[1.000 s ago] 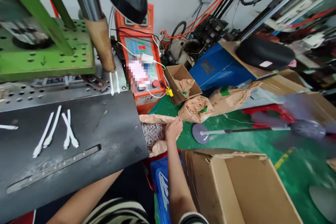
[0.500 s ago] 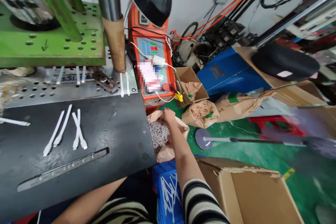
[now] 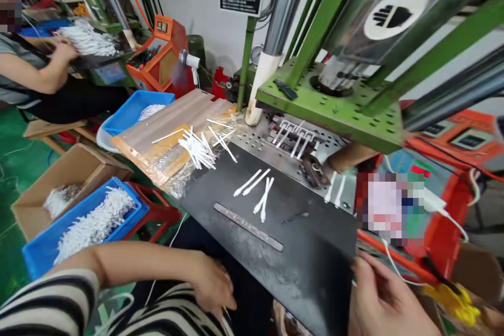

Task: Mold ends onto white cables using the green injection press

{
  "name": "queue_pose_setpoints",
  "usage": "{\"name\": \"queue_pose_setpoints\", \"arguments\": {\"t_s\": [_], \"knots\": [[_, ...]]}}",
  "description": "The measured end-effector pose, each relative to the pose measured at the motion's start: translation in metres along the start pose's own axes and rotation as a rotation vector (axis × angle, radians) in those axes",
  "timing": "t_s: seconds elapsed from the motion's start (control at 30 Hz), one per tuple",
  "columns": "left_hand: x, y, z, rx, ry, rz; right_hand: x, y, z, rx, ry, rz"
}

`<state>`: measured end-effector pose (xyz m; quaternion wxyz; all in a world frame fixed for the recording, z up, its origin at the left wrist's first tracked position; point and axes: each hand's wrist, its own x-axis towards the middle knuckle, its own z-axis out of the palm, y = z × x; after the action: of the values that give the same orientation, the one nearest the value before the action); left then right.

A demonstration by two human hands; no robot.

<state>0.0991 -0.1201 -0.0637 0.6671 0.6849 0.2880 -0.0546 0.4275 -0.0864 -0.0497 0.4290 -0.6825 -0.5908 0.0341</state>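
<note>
My left hand [image 3: 214,284] is over my lap below the table's near edge, its fingers curled down and the palm hidden. My right hand [image 3: 388,299] is at the right edge of the black tabletop [image 3: 315,252], thumb and fingers pinched together; a tiny pale bit shows there, too small to name. Several white cable pieces with plug ends [image 3: 252,182] lie on the tabletop. Beyond them, more white pieces sit in a metal mould [image 3: 293,136] under the green press plate [image 3: 331,107]. Two short cables [image 3: 334,189] rest right of the mould.
A pile of white strips [image 3: 197,149] lies by a wooden board [image 3: 165,131] on the left. Blue bins [image 3: 134,202] and a cardboard box [image 3: 23,210] hold white parts. The orange control box [image 3: 452,241] stands right. Another person's arm [image 3: 43,76] is far left.
The view has swung left. My right hand has come out of the paper bag of small loops and up to the table edge. My left arm now shows across my lap.
</note>
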Motion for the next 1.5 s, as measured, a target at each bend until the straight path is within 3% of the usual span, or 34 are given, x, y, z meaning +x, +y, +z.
{"name": "queue_pose_setpoints", "arguments": {"t_s": [0.07, 0.1, 0.13, 0.17, 0.27, 0.33, 0.37, 0.53, 0.7, 0.77, 0.87, 1.03, 1.1, 1.2, 1.27, 1.37, 1.5], "knots": [[-0.054, 0.014, -0.036, 0.109, -0.09, 0.116, 0.019, -0.055, 0.019, 0.025, -0.218, -0.276], [-0.08, 0.021, -0.055, 0.236, -0.134, 0.245, 0.03, -0.081, 0.033, 0.042, -0.347, -0.384], [-0.102, 0.027, -0.075, 0.332, -0.094, 0.333, 0.042, -0.107, 0.049, 0.047, -0.467, -0.469], [-0.121, 0.031, -0.095, 0.402, 0.017, 0.356, 0.053, -0.131, 0.066, 0.028, -0.582, -0.525], [-0.153, 0.023, -0.148, 0.756, 0.58, 0.262, 0.082, -0.19, 0.116, -0.177, -0.838, -0.575], [-0.157, 0.007, -0.175, 1.045, 0.83, 0.156, 0.095, -0.219, 0.145, -0.344, -0.912, -0.562], [-0.156, -0.002, -0.185, 1.163, 0.872, 0.117, 0.1, -0.23, 0.158, -0.407, -0.923, -0.549], [-0.144, -0.027, -0.216, 1.362, 0.796, 0.126, 0.107, -0.257, 0.205, -0.549, -0.919, -0.486], [-0.133, -0.021, -0.231, 1.37, 0.752, 0.207, 0.104, -0.259, 0.21, -0.562, -0.901, -0.506], [-0.125, -0.016, -0.234, 1.278, 0.771, 0.282, 0.102, -0.252, 0.196, -0.552, -0.894, -0.508], [-0.111, -0.005, -0.233, 1.047, 0.835, 0.449, 0.091, -0.226, 0.158, -0.526, -0.87, -0.448], [-0.092, 0.024, -0.213, 0.618, 1.016, 0.566, 0.039, -0.169, 0.085, 0.097, -0.681, -0.213], [-0.087, 0.035, -0.2, 0.355, 0.986, 0.575, 0.012, -0.154, 0.069, 0.254, -0.628, -0.165], [-0.074, 0.042, -0.173, 0.038, 0.905, 0.535, -0.017, -0.144, 0.065, 0.333, -0.556, -0.211], [-0.063, 0.041, -0.151, 0.067, 0.955, 0.51, -0.026, -0.142, 0.068, 0.333, -0.506, -0.272], [-0.046, 0.031, -0.12, 0.378, 1.075, 0.581, -0.031, -0.144, 0.073, 0.325, -0.465, -0.332], [-0.035, 0.019, -0.092, 0.607, 1.056, 0.677, -0.035, -0.147, 0.076, 0.292, -0.465, -0.358]]}}
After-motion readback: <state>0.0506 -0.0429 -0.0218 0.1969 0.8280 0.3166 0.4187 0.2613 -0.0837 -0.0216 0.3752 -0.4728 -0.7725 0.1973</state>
